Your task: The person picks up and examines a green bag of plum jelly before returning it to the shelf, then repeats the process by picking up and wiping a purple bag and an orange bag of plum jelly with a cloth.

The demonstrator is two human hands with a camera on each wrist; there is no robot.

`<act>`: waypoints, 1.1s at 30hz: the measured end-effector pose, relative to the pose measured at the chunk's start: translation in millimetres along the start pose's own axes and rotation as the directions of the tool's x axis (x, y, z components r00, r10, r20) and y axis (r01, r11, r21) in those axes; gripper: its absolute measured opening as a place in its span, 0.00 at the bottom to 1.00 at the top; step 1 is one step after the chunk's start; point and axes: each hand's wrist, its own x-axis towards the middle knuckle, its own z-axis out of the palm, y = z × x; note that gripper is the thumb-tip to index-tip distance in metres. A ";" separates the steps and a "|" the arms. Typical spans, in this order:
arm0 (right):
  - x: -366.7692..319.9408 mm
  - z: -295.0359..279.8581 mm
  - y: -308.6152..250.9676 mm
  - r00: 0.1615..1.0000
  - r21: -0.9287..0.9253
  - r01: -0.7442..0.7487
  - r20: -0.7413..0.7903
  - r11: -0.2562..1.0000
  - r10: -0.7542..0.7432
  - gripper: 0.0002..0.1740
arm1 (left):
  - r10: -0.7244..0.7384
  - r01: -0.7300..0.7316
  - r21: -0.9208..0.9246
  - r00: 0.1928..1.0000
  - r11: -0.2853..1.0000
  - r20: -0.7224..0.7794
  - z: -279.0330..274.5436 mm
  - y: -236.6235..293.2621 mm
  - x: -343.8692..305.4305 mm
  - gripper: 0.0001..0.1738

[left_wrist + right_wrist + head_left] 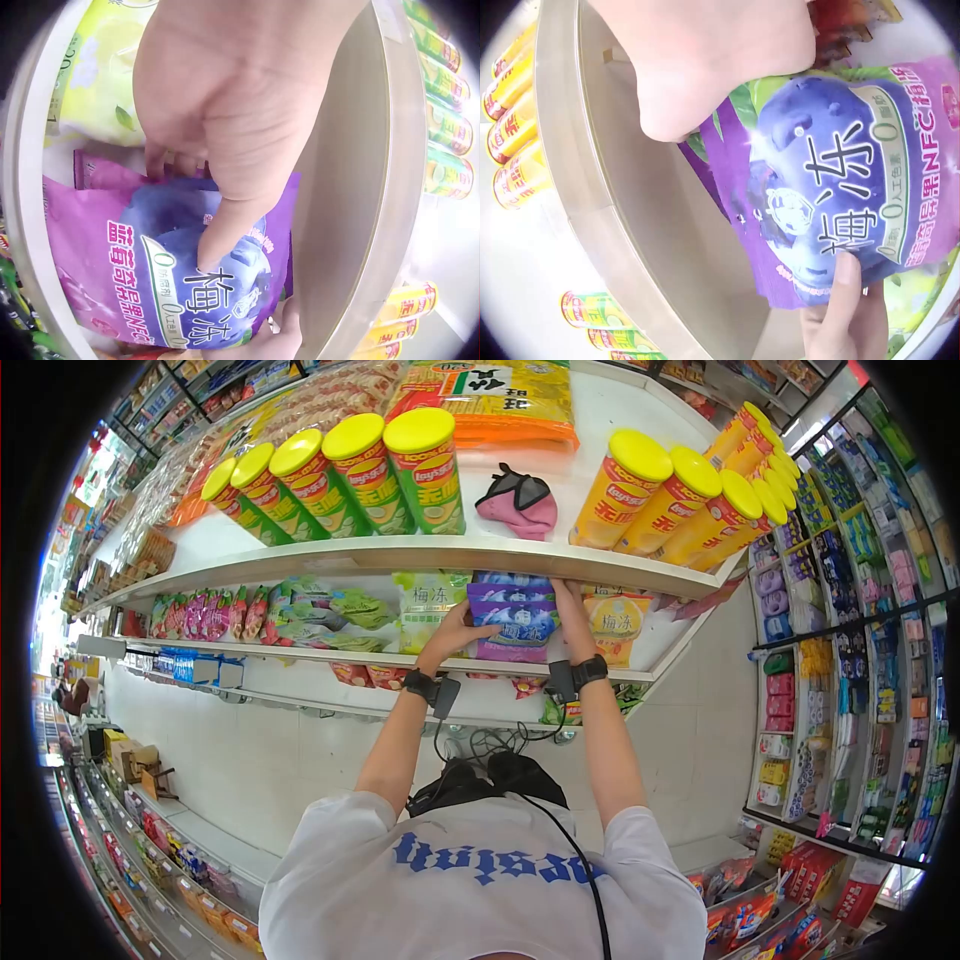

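- Left of centre in the head view, a green pack (425, 625) sits on the lower shelf (380, 658), with neither hand handling it
- Just beside it, the left hand (455, 639) grips the purple pack (520, 625), thumb across the front, fingers bent behind its edge
- At centre, the purple pack is already within the lower shelf, more purple edges behind it; letting go is not yet done, so the handling looks unfinished
- That pack looks glossy, plump and lightly creased, blueberries and large lettering on its front
- Right of it, the right hand (572, 618) touches its side; whether it pinches, I cannot tell
- Farther right sits an orange pack (615, 625)
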 end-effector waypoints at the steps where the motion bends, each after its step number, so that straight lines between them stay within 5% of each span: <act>1: -1.1 -2.6 -2.6 0.998 -0.067 -0.065 -0.002 0.996 0.065 0.38 | -0.002 0.002 0.014 1.000 1.000 -0.005 0.3 -0.4 -0.4 0.33; 8: 36.8 -10.6 13.9 0.969 -0.198 0.245 0.010 0.949 -0.248 0.32 | 0.119 -0.116 0.063 0.992 0.991 -0.043 3.9 -9.8 -3.1 0.37; 13: 48.4 -0.9 10.6 0.966 -0.236 0.246 -0.017 0.940 -0.257 0.29 | 0.244 -0.241 0.046 0.966 0.969 -0.081 11.7 4.2 -0.9 0.42; 16: 55.7 4.5 5.8 0.969 -0.247 0.244 0.014 0.938 -0.248 0.28 | 0.121 -0.121 -0.004 0.993 0.993 -0.018 7.1 11.6 8.1 0.38; 20: 25.9 -6.5 -18.9 0.972 -0.202 0.229 0.103 0.952 -0.212 0.27 | 0.056 -0.060 0.122 0.998 0.991 0.029 -0.8 14.7 22.3 0.45; 23: 23.8 -16.1 -28.0 0.905 -0.317 0.421 0.200 0.850 -0.374 0.25 | 0.059 -0.067 0.191 0.997 0.979 0.049 -2.5 15.1 25.2 0.45; 28: 39.5 -12.2 1.6 0.865 -0.348 0.492 0.086 0.798 -0.495 0.24 | 0.250 -0.241 0.211 0.968 0.947 -0.015 2.9 17.1 25.4 0.40; 33: 33.4 -11.8 -2.8 0.924 -0.200 0.377 0.010 0.904 -0.383 0.24 | 0.145 -0.158 0.180 0.986 0.971 0.085 -3.2 18.2 24.2 0.43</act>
